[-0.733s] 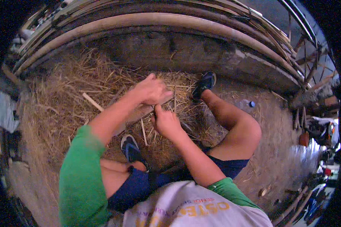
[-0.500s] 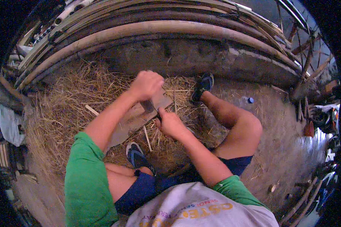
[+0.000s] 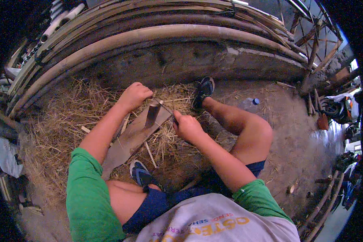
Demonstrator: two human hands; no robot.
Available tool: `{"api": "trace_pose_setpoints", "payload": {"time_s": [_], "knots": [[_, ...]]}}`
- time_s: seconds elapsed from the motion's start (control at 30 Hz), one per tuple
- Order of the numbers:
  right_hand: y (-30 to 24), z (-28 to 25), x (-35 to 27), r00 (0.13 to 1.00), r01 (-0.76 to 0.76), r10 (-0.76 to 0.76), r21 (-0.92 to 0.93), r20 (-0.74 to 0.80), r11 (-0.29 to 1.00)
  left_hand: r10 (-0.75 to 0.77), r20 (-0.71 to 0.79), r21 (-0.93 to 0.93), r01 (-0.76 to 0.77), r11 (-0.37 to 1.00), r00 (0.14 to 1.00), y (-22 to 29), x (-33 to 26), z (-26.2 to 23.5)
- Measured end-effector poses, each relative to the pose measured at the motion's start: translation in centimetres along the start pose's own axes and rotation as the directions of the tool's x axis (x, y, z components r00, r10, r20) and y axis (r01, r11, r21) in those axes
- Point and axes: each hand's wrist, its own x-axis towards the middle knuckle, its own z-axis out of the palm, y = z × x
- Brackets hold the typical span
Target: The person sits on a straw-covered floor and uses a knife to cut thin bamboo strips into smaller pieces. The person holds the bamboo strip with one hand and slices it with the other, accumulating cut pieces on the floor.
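My right hand [image 3: 188, 128] is closed around the dark handle of what looks like a knife. Its thin blade [image 3: 167, 109] slants up and left, passing by the top of a small upright wooden block [image 3: 152, 115]. My left hand [image 3: 135, 97] makes a fist just left of the block's top; whatever its fingers grip is hidden. The block stands on a long flat wooden board [image 3: 129, 141], which lies slantwise on straw between my feet.
Loose straw and thin bamboo shavings [image 3: 64, 133] cover the ground at left. Long bamboo poles [image 3: 181, 30] lie along the low wall ahead. A clear bottle with a blue cap [image 3: 255, 101] lies beyond my right knee. Cut poles [image 3: 324, 201] lie at lower right.
Both hands have moved apart: the left went left and lower, the right moved slightly right. The upright block and thin blade between them now show more plainly. The view has shifted a little.
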Motion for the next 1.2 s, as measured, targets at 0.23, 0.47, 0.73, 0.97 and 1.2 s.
{"api": "trace_pose_setpoints", "payload": {"time_s": [0.23, 0.47, 0.73, 0.97, 1.2], "knots": [[-1.6, -0.5, -0.8, 1.0, -0.011, 0.008, 0.131, 0.024, 0.991, -0.126, 0.193, 0.206, 0.086, 0.975, 0.973, 3.9, 5.7, -7.9], [-2.1, 0.8, -1.1, 0.999, 0.033, -0.037, 0.186, 0.02, 0.982, -0.065, -0.554, -0.029, 0.059, 0.998, 0.83, 8.8, 12.8, -13.0], [-4.2, 3.0, -1.4, 0.991, 0.128, -0.133, 0.143, 0.028, 0.981, -0.317, 0.524, 0.047, 0.344, 0.938, 0.791, 9.6, 5.4, -2.7], [-4.8, 2.4, -2.0, 0.991, 0.083, -0.096, 0.13, 0.092, 0.988, -0.197, -0.076, 0.021, 0.2, 0.98, 0.977, 8.3, 8.1, -7.9], [-4.8, 1.9, -1.9, 0.984, 0.154, -0.162, 0.103, 0.069, 0.983, -0.239, 0.217, -0.143, 0.273, 0.951, 0.946, 7.8, 2.8, -2.0]]}}
